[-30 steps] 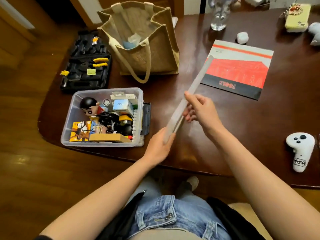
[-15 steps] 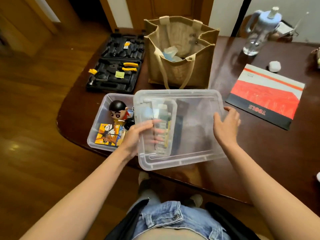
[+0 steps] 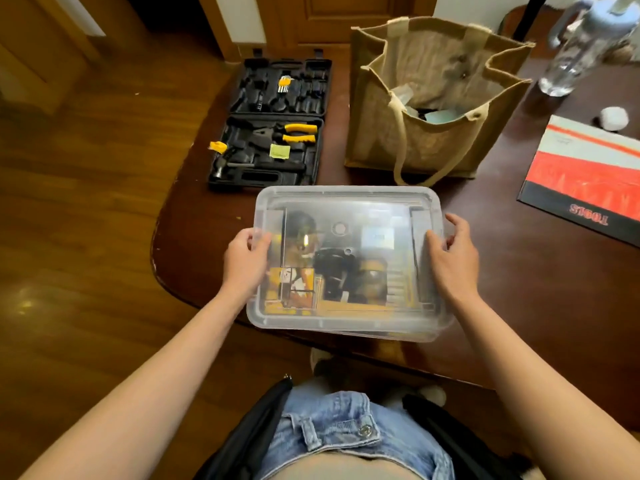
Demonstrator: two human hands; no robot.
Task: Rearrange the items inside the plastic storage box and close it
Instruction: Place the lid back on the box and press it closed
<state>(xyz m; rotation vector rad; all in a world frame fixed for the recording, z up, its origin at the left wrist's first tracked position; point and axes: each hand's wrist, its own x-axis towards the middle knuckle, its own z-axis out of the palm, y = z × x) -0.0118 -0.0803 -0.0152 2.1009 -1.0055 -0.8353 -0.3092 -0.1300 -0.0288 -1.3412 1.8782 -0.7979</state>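
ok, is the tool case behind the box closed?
No, the tool case lies open flat on the table, its pliers showing.

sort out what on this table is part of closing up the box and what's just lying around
Part of the job:
clear lid
storage box
left hand
right hand

Lying about:
open tool case
jute bag
red booklet
water bottle

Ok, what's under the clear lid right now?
Through the clear lid, held by the left hand and right hand: a dark-haired figurine, an orange card, black items. Glare blurs the rest.
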